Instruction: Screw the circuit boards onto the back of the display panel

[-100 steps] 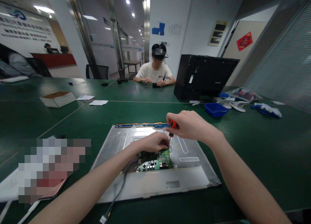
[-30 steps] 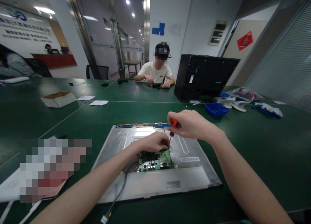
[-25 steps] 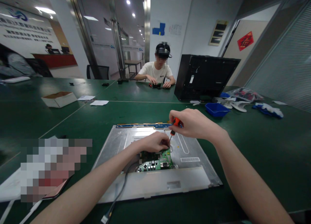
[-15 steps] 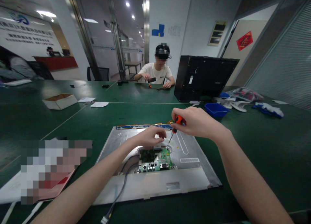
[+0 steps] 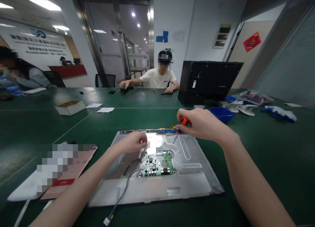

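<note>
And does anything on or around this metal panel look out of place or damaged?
One thing: the dark cable beside the green circuit board trails over the near edge of the metal panel, its white connector plugged into nothing, so it looks loose. No spill or clear damage shows.

right of centre, the screwdriver [image 5: 184, 121] is showing orange and black; lower centre, the circuit board [image 5: 158, 164] is showing green, the panel [image 5: 197, 153] silver.

Smooth, shiny metal panel [image 5: 190, 174], plastic screwdriver handle [image 5: 184, 121], matt plastic monitor [image 5: 210, 80], glossy tabletop [image 5: 137, 117]
</note>
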Action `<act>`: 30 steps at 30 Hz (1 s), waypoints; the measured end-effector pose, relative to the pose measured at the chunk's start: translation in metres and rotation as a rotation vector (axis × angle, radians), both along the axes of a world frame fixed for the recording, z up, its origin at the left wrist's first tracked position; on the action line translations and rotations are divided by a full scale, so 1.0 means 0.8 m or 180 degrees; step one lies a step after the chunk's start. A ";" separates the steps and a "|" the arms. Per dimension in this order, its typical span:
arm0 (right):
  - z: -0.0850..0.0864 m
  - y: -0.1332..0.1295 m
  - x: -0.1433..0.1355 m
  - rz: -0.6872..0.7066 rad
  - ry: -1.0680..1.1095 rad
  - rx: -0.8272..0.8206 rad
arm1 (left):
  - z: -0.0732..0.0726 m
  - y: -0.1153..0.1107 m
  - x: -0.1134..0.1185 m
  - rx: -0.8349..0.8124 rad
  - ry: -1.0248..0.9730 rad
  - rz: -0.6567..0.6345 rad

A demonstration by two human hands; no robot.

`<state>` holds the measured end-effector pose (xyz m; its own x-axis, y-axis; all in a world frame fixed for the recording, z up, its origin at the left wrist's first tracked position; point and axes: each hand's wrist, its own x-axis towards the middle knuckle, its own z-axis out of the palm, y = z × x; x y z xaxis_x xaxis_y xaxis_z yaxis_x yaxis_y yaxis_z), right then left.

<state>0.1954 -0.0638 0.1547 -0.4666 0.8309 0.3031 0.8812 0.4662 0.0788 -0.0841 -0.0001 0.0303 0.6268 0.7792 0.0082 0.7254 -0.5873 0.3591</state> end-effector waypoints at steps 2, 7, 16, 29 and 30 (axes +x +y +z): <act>0.002 -0.003 0.002 0.0011 0.0009 0.0027 | -0.010 -0.005 0.002 -0.0004 0.0039 0.0091; 0.009 -0.008 0.005 0.0020 0.0057 0.0047 | -0.026 -0.013 0.008 0.0088 -0.0010 0.0230; 0.009 -0.008 0.010 0.0072 0.0073 0.0110 | -0.009 -0.027 0.033 0.0249 -0.0406 -0.0127; 0.013 -0.007 0.014 0.0120 0.0129 0.0053 | 0.001 -0.108 0.102 -0.0092 -0.0891 -0.0639; 0.013 -0.008 0.014 0.0156 0.0130 0.0037 | -0.003 -0.110 0.103 -0.0044 -0.0888 -0.0634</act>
<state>0.2063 -0.0698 0.1649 -0.4937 0.8037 0.3321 0.8600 0.5080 0.0489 -0.0015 -0.0877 0.0278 0.7417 0.6429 0.1911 0.4697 -0.7012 0.5364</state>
